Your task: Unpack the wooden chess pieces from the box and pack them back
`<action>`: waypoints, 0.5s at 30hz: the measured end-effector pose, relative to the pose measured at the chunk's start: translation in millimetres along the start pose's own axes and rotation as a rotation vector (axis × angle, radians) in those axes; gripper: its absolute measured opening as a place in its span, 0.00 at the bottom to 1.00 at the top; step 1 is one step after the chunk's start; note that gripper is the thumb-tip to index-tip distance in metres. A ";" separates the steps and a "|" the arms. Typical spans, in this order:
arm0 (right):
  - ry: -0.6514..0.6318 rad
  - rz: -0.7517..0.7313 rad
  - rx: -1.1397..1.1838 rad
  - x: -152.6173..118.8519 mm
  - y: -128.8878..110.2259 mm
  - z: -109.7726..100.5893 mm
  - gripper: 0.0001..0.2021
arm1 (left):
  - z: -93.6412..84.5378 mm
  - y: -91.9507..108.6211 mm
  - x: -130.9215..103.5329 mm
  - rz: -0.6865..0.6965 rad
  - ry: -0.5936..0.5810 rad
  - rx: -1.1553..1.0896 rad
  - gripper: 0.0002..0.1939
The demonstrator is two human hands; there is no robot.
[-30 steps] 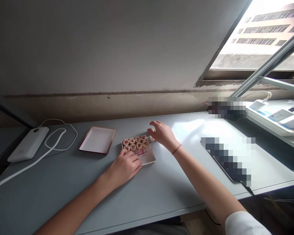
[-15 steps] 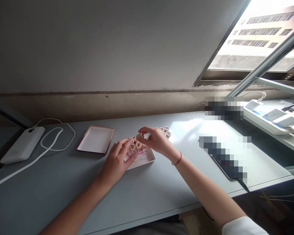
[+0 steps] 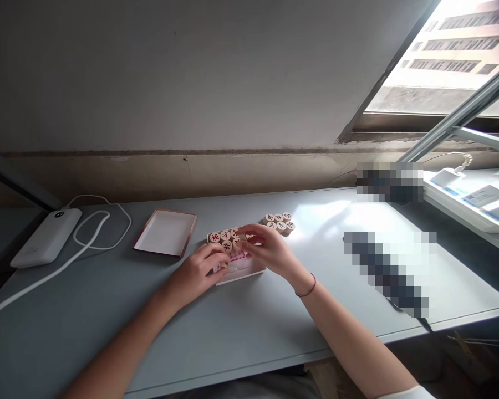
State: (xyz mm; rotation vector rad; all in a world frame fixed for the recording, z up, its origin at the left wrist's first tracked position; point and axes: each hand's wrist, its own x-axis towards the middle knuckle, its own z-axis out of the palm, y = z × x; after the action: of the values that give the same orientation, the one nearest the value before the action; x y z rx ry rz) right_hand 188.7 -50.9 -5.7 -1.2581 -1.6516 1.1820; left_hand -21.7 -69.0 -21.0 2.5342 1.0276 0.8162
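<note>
A shallow white box [image 3: 249,272] sits on the desk, with several round wooden Chinese chess pieces [image 3: 225,235] marked in red along its far side. A clear and pink sheet [image 3: 238,257] shows in its near part. My left hand [image 3: 200,270] is at the box's left side, thumb and fingers closed on a chess piece [image 3: 222,266]. From the right, my right hand [image 3: 268,250] reaches over the box, its fingertips pinched around another piece at the red row, partly hidden. Several black-marked pieces [image 3: 279,223] stand grouped behind the right hand.
An upturned box lid [image 3: 165,233] lies left of the box. Farther left are a white power bank [image 3: 46,238] and its white cable [image 3: 72,260]. A blurred-out dark object [image 3: 386,271] lies on the right, below a metal frame [image 3: 461,111] by the window.
The view has shifted slightly. My left hand has moved off the red pieces to the box's near left and now pinches a piece. The right hand is lower, uncovering the black pieces.
</note>
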 end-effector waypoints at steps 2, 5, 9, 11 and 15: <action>0.028 -0.014 -0.016 0.0 1.6 -2.5 0.13 | -1.7 -1.1 0.3 0.025 -0.053 0.008 0.05; 0.014 -0.062 -0.048 -3.4 -0.4 -1.0 0.11 | -2.8 -1.9 0.2 0.027 -0.069 0.074 0.04; -0.087 -0.148 -0.172 -10.6 -4.7 7.9 0.11 | -4.3 -1.9 -0.1 0.020 -0.027 0.177 0.06; -0.095 -0.201 -0.295 -12.7 -4.1 14.4 0.08 | -4.9 -2.3 0.2 0.006 0.012 0.215 0.05; -0.102 -0.350 -0.494 -13.0 1.6 27.6 0.02 | -4.8 -5.4 1.2 -0.059 0.106 0.242 0.07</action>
State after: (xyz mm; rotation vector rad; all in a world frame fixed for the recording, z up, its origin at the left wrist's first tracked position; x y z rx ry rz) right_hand 166.9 -69.7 -16.0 -1.1334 -2.2211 0.6537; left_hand -26.9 -64.1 -19.1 2.6671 1.2999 0.8646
